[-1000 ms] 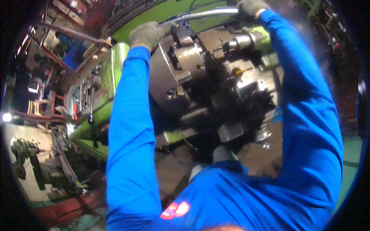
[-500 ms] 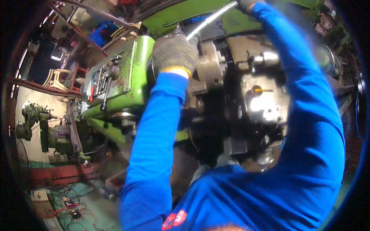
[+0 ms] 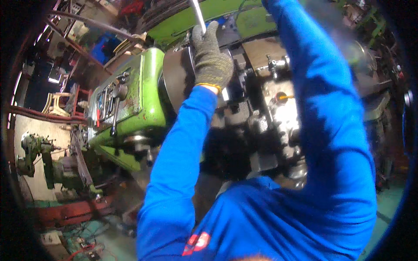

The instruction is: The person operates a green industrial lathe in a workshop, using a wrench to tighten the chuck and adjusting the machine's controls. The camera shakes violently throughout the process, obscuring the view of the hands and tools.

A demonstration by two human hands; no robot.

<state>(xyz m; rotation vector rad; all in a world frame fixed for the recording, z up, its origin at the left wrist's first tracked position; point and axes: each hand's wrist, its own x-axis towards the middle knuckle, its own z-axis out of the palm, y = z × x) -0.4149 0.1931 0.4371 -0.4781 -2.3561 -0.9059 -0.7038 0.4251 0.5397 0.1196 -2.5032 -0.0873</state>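
1. Bar: The metal bar runs down from the upper edge of the view to the gloved left hand, above the chuck of the green lathe.
2. Left hand: The fingers point upward at the bar's lower end; whether they close on it cannot be told.
3. Right hand: Out of view; only the blue right sleeve shows, reaching the upper edge. Finger state cannot be told.
4. Step in hand: Apparently, guiding the bar at the chuck.
5. Next move: Probably calls for a steady lower end and fingers clear of pinch points.
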